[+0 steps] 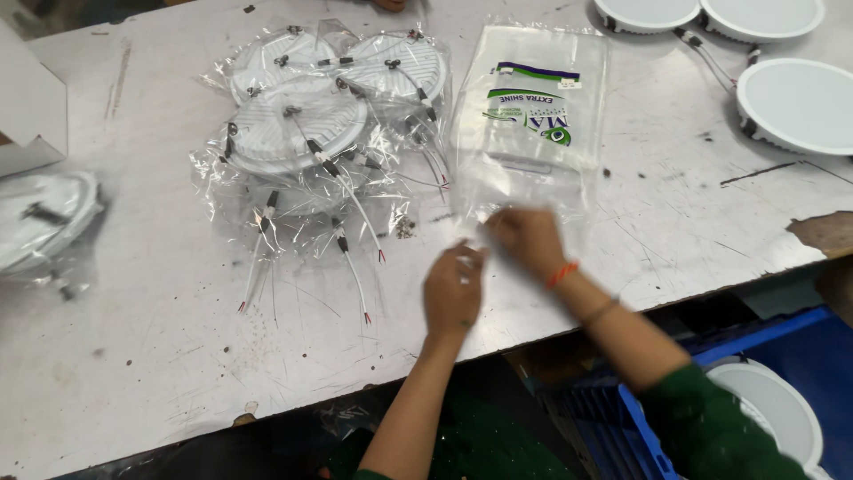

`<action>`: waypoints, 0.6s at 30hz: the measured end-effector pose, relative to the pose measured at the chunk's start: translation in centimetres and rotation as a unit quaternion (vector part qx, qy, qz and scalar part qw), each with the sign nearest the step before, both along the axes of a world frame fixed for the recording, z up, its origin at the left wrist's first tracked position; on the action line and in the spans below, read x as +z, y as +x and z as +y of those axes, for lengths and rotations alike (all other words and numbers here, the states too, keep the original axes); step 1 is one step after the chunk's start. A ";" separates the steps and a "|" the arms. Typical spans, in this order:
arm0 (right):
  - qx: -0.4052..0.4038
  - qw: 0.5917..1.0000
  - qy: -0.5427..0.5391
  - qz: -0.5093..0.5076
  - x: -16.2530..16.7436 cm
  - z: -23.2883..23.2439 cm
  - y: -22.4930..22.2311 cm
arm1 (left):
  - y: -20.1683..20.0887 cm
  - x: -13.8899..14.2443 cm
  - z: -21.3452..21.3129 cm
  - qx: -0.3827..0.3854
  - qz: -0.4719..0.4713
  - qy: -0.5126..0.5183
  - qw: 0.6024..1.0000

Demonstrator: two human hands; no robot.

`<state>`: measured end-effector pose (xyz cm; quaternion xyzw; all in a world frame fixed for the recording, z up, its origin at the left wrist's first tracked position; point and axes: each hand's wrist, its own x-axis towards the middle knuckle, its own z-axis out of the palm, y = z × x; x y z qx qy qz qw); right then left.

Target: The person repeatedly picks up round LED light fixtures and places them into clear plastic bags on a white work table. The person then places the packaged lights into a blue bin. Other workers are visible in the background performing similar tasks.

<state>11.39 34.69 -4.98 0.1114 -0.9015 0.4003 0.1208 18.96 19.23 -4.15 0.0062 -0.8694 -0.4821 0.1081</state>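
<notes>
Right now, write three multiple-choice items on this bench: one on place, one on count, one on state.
1. Where is the stack of clear printed bags?
A. left of the bagged lights
B. right of the bagged lights
C. in the blue crate

2. How many unwrapped round lights lie at the table's top right?
A. one
B. three
C. five

3. What are the two hands doing?
A. resting apart on bare table
B. meeting at the near edge of the bags
C. lifting a light

Answers: 1 B, the bagged lights lie left of it. 2 B, three bare lights. 3 B, left hand and right hand are together there.
</notes>
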 end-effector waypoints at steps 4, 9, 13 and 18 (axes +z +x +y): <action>0.291 0.956 -0.017 -0.040 0.1 -2.2 8.8 | 0.5 0.3 -3.8 0.064 -0.098 0.163 0.980; 0.054 0.980 -0.006 -0.193 1.2 0.3 9.0 | 3.8 2.8 -13.9 0.099 -0.200 -0.013 0.975; -0.050 0.925 0.318 0.199 0.8 1.7 5.8 | 6.1 4.5 -16.0 0.210 -0.050 -0.346 0.913; 0.052 0.975 0.183 0.116 -1.9 -1.7 6.9 | 5.4 1.7 -6.6 -0.001 0.086 -0.230 0.969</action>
